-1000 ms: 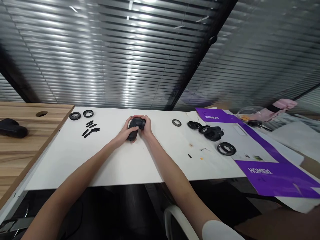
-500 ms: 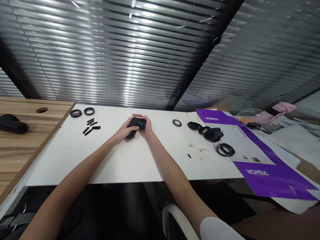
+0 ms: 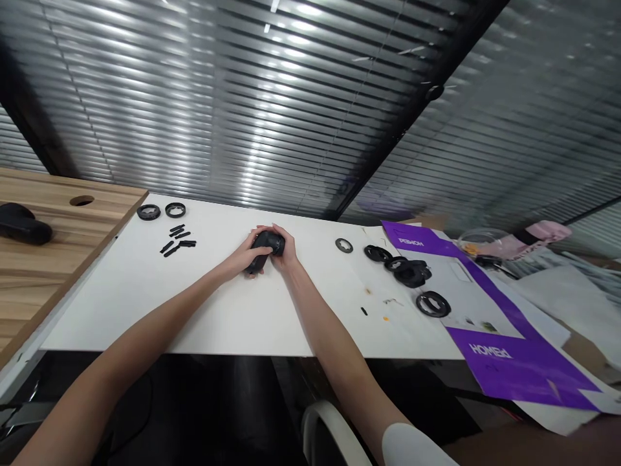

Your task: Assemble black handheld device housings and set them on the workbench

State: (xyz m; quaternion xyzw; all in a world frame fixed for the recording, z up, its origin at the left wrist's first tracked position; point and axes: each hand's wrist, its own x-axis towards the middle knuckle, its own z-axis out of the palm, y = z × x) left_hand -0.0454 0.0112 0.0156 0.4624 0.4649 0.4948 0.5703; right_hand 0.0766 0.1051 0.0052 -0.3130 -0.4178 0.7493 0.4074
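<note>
A black rounded device with a thick round end (image 3: 262, 243) is between my two hands, just above or on the white table; I cannot tell if it touches. My left hand (image 3: 246, 257) is closed around its narrower lower part, thumb laid across the top. Wrapped round the wider round end is my right hand (image 3: 287, 247), its fingers on the far side. My palms and fingers hide part of the device, and its exact kind does not show. Several small black strips (image 3: 177, 241) lie to the left, with two black rings (image 3: 148, 212) behind them.
On the white table (image 3: 218, 323) at right lie a flat grey ring (image 3: 344, 245), several black ring parts (image 3: 411, 274), a small black piece (image 3: 363, 311) and an orange bit (image 3: 385, 318). A purple-and-white sheet (image 3: 490, 362) covers the right end. Another black device (image 3: 24, 224) rests on the wooden table.
The view has tilted and shifted slightly. The device has turned a little in my hands, its round end now facing more upward; both hands keep their hold.
</note>
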